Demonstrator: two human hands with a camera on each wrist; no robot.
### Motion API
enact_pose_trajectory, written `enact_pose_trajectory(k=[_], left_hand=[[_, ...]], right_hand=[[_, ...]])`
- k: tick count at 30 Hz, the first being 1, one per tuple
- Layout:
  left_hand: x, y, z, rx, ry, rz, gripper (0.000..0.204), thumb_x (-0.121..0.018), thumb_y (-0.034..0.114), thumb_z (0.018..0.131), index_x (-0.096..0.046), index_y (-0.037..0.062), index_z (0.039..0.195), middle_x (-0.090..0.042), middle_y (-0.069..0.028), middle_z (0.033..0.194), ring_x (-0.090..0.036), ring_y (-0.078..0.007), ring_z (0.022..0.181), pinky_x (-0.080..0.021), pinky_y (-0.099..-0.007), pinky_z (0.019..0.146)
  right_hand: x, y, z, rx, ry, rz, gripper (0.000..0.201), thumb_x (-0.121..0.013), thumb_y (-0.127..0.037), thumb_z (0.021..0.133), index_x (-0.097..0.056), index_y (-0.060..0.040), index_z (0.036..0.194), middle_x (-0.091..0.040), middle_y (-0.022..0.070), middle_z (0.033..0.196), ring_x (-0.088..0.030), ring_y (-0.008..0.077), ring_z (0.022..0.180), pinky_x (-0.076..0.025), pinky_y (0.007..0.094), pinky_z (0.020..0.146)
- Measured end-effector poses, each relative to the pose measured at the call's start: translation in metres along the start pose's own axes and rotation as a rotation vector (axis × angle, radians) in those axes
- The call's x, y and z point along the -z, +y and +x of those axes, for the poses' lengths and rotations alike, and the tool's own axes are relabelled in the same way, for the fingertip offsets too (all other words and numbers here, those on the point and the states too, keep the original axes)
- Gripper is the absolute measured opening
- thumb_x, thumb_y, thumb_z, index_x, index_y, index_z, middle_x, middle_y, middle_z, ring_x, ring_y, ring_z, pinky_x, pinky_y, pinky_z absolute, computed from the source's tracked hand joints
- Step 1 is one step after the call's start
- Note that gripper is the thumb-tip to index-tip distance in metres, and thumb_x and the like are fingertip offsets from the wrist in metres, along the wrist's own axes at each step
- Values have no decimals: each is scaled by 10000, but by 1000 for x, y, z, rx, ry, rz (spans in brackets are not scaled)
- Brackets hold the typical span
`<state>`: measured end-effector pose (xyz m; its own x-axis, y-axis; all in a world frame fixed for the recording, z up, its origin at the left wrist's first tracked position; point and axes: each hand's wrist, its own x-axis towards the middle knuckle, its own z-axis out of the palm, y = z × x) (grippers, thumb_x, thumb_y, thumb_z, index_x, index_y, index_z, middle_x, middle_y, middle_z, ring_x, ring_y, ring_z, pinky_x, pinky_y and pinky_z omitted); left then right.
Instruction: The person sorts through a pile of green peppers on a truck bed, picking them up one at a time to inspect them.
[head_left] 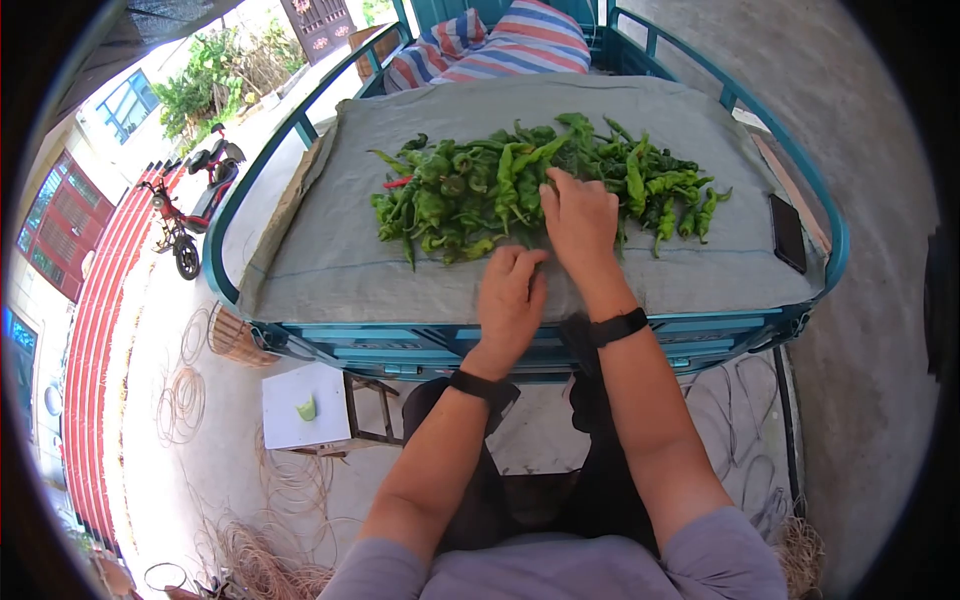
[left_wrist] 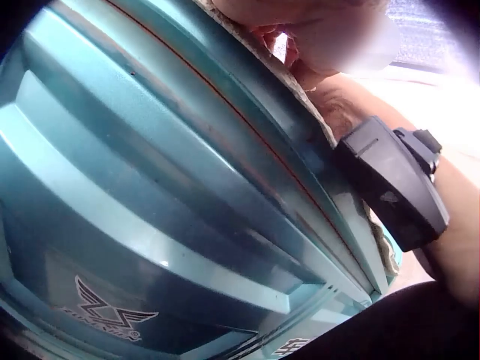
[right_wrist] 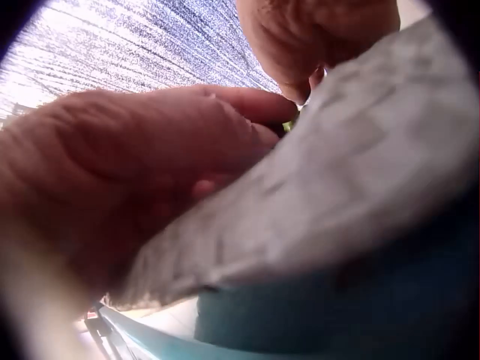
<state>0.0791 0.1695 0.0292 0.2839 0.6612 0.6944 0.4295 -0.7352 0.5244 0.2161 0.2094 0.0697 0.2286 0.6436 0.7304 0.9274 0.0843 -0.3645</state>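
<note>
Peppers: heap of long wrinkled green chilli peppers (head_left: 520, 185) spread across the middle of the grey woven cloth (head_left: 330, 260), one red pepper (head_left: 398, 183) at the heap's left side.
Left hand (head_left: 510, 300): palm down on the cloth at the heap's near edge, fingers loosely bent, fingertips at the nearest peppers; whether anything is pinched, cannot tell.
Right hand (head_left: 578, 215): resting on top of the heap, fingers among the peppers; grip hidden, cannot tell.
Nearby: black flat phone (head_left: 787, 232) on the cloth's right edge, well apart from the heap; striped red-white-blue cushion (head_left: 500, 40) beyond the cloth.
Surface: cloth laid over the teal metal cart bed (head_left: 420, 345), railed on both sides.
Surroundings: outdoor concrete yard; white square board (head_left: 300, 405) on a stool below left; red scooter (head_left: 185, 215) far left; coils of pale cane (head_left: 185, 400) on the ground.
Hard to make out: left wrist view filled by the teal panel; right wrist view blurred, close hand and cloth only.
</note>
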Motion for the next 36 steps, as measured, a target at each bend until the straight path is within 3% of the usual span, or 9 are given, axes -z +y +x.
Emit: enact_pose_trajectory(k=[8, 11, 14, 24, 27, 30, 31, 34, 36], left_hand=[[2, -1, 0, -17, 2, -20, 306, -637, -65, 759, -617, 37, 1047, -541, -134, 996, -585, -299, 850, -476, -383, 725], [2, -2, 1, -65, 36, -21, 317, -646, -59, 753, -617, 33, 1054, -545, -145, 1003, -571, -328, 888, -470, -393, 740], [2, 0, 0, 11, -1, -61, 335, -650, -53, 753, -611, 26, 1076, -554, -154, 1006, -557, -355, 915, -465, -401, 755], [1, -2, -1, -54, 25, -17, 319, -646, -48, 761, -614, 30, 1068, -562, -153, 1004, -561, -356, 927, -469, -402, 764], [0, -4, -1, -70, 16, 6, 307, -635, -54, 767, -619, 39, 1059, -553, -143, 1002, -563, -342, 912, -472, -396, 766], [2, 0, -1, -54, 9, 8, 300, -626, -58, 777, -622, 51, 1056, -538, -130, 1002, -568, -316, 884, -475, -384, 760], [1, 0, -1, -43, 5, 6, 296, -625, -57, 780, -624, 54, 1054, -534, -127, 1002, -569, -307, 876, -475, -380, 758], [2, 0, -1, -32, -3, 7, 291, -623, -55, 788, -626, 62, 1053, -528, -124, 1004, -576, -289, 858, -478, -371, 749], [2, 0, -1, -33, -2, 3, 282, -625, -51, 790, -631, 63, 1048, -529, -124, 1003, -576, -290, 862, -477, -372, 750]], right_hand=[[-9, -7, 7, -231, -51, 455, 188, -623, -199, 894, -659, -141, 1070, -679, 42, 848, -597, 283, 872, -410, 407, 830], [-1, -26, 1, 51, 256, 172, 227, -678, -219, 854, -649, -166, 1072, -659, 27, 920, -577, 265, 937, -394, 408, 857], [2, -36, -6, 134, -20, 124, 325, -736, -243, 801, -631, -162, 1098, -636, 19, 974, -550, 252, 986, -372, 412, 885], [-7, -33, 5, 8, -80, 45, 417, -719, -251, 805, -610, -85, 1172, -662, 65, 917, -590, 279, 912, -443, 422, 822], [-10, -28, 10, -290, -40, 192, 378, -637, -249, 875, -589, -33, 1182, -693, 81, 876, -636, 257, 776, -495, 406, 706], [-6, -12, 18, -532, 84, 863, 347, -561, -240, 939, -564, 4, 1185, -718, 87, 874, -644, 191, 672, -505, 352, 622], [-4, -5, 21, -582, 91, 1046, 342, -491, -226, 988, -520, 15, 1229, -719, 94, 982, -633, 122, 675, -498, 267, 604], [11, 1, 26, -553, 197, 1291, 337, -464, -206, 1005, -481, 19, 1256, -711, 91, 1020, -628, 104, 675, -498, 236, 594], [18, 8, 27, -585, 169, 1235, 432, -454, -154, 1002, -363, 16, 1389, -619, 155, 1196, -646, 134, 725, -524, 244, 625]])
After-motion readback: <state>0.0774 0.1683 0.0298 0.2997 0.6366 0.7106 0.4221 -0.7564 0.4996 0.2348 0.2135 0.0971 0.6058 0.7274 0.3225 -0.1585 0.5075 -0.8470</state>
